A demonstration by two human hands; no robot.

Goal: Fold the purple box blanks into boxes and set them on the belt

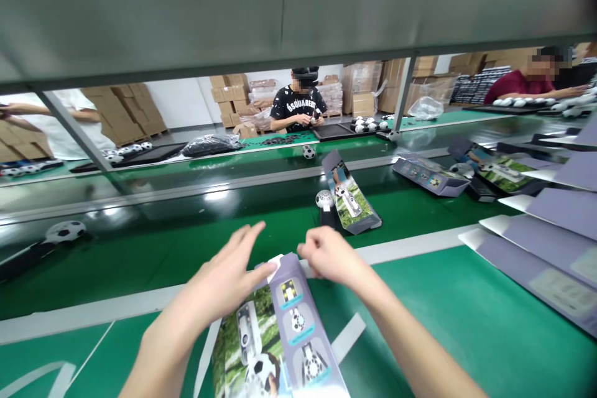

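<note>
Printed carton point(280, 336): long, purple-grey with product pictures, held between both hands above the green surface point(466, 323). Left hand point(228, 273): fingers spread wide, flat against the carton's upper left side. Right hand point(331, 255): fingers curled narrow, pinching the white end flap point(276, 261). Beyond the fingers: another carton point(351, 199) and a ball-patterned toy point(324, 200) on the conveyor belt point(186, 224). Right of the fingers: stacked flat cartons point(545, 242).

A dark green conveyor belt point(153, 242) carries a printed cardboard box point(351, 198); flat grey box blanks point(550, 242) lie stacked beside it.
</note>
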